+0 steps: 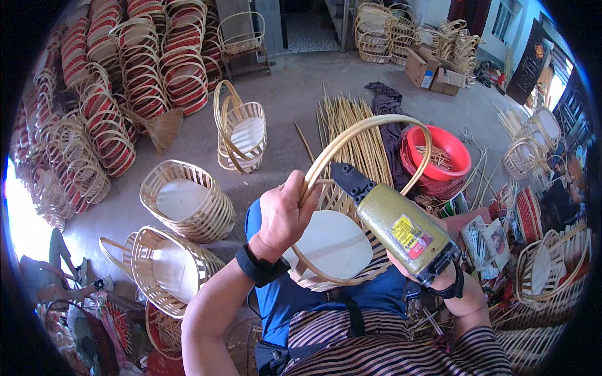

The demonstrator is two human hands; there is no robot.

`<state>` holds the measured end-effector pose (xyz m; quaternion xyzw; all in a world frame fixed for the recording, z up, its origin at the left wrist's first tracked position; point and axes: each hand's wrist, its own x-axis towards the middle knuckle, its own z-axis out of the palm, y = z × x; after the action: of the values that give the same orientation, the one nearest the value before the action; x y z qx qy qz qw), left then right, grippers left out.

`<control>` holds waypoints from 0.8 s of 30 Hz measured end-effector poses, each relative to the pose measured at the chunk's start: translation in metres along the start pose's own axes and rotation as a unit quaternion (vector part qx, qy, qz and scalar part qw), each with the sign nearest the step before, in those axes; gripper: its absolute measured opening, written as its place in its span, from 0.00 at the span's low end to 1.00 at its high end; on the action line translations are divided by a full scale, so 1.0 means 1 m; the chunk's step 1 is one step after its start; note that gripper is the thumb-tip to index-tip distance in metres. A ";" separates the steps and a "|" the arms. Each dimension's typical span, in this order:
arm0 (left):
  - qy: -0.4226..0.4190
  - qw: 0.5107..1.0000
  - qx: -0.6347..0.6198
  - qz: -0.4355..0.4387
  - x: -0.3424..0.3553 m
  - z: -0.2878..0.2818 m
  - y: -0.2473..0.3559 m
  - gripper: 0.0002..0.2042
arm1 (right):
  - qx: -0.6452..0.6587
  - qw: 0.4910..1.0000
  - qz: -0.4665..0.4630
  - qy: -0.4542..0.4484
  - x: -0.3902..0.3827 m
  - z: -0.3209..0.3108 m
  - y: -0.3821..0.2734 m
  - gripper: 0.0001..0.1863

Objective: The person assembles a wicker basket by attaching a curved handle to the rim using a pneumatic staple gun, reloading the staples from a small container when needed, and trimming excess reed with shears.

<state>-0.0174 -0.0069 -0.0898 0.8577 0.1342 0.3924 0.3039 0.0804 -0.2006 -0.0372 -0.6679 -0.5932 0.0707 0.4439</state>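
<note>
A pale woven wooden basket with an oval base [331, 247] rests on my lap, a bent cane handle [382, 119] arching over it. My left hand [282, 216] is closed around the handle where it meets the basket's left side. My right hand [414, 263] grips an olive-green pneumatic nail gun [395, 219], mostly hidden beneath its body; the tool's black nose [348, 175] is at the handle, just right of my left fingers.
Stacked baskets [185, 200] stand left, more red-banded ones [113, 94] behind. Cane sticks [345, 119] and a red basin [454, 144] lie ahead. Cardboard boxes [426, 69] sit back right; baskets and clutter [542, 276] crowd my right. Another person's limbs [63, 276] show at lower left.
</note>
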 end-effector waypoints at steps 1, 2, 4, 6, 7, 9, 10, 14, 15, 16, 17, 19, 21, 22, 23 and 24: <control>0.000 1.000 0.001 0.000 0.000 0.000 0.001 0.10 | -0.004 1.000 0.005 0.000 0.001 0.000 -0.001 0.30; -0.001 1.000 0.002 -0.003 0.000 -0.001 0.001 0.10 | -0.017 1.000 0.003 -0.005 0.002 0.001 0.000 0.30; -0.002 1.000 0.002 -0.003 0.000 -0.001 0.002 0.10 | -0.030 0.999 0.004 -0.013 0.003 0.001 0.000 0.31; -0.003 1.000 0.003 -0.003 0.000 -0.002 0.001 0.10 | 0.004 1.000 -0.008 -0.005 0.004 0.002 0.000 0.31; -0.003 1.000 0.002 -0.004 0.000 -0.002 0.001 0.10 | 0.016 1.000 -0.011 -0.003 0.004 0.003 0.001 0.31; -0.002 1.000 -0.002 -0.004 0.001 -0.002 0.002 0.10 | 0.053 0.997 0.053 -0.012 0.002 0.003 0.001 0.31; -0.003 1.000 0.005 0.001 0.002 -0.001 0.003 0.10 | 0.064 0.995 0.075 -0.015 0.002 0.003 0.001 0.31; 0.003 1.000 0.005 0.006 0.001 0.000 0.001 0.10 | 0.019 1.000 0.012 -0.011 0.005 0.001 0.001 0.32; 0.005 1.000 0.002 0.006 0.001 0.000 0.001 0.10 | 0.007 1.000 -0.001 -0.008 0.005 0.001 0.001 0.32; 0.004 1.000 0.003 0.006 0.001 0.000 0.001 0.10 | -0.006 1.000 -0.015 -0.005 0.005 0.001 0.002 0.32; 0.002 1.000 0.002 0.005 0.001 -0.001 0.001 0.10 | 0.009 1.000 -0.005 -0.003 0.004 0.002 0.002 0.32; 0.001 1.000 -0.003 -0.001 0.000 -0.003 0.001 0.10 | 0.024 1.000 0.007 -0.002 0.004 0.005 -0.001 0.32; 0.000 1.000 -0.007 -0.020 0.001 -0.005 0.003 0.11 | 0.210 0.967 0.144 0.001 0.003 0.007 -0.009 0.31; -0.003 1.000 -0.008 -0.019 0.000 -0.006 0.002 0.11 | 0.270 0.944 0.190 0.007 0.003 0.007 -0.012 0.31; 0.003 1.000 -0.008 -0.023 0.000 -0.007 0.001 0.11 | 0.256 0.947 0.194 0.003 0.003 0.004 -0.015 0.31; 0.009 1.000 -0.010 -0.027 0.000 -0.008 0.001 0.12 | 0.204 0.965 0.164 -0.001 -0.001 0.000 -0.013 0.30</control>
<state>-0.0233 -0.0042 -0.0848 0.8474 0.1560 0.3929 0.3212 0.0710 -0.2023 -0.0289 -0.6514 -0.4492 0.2620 0.5525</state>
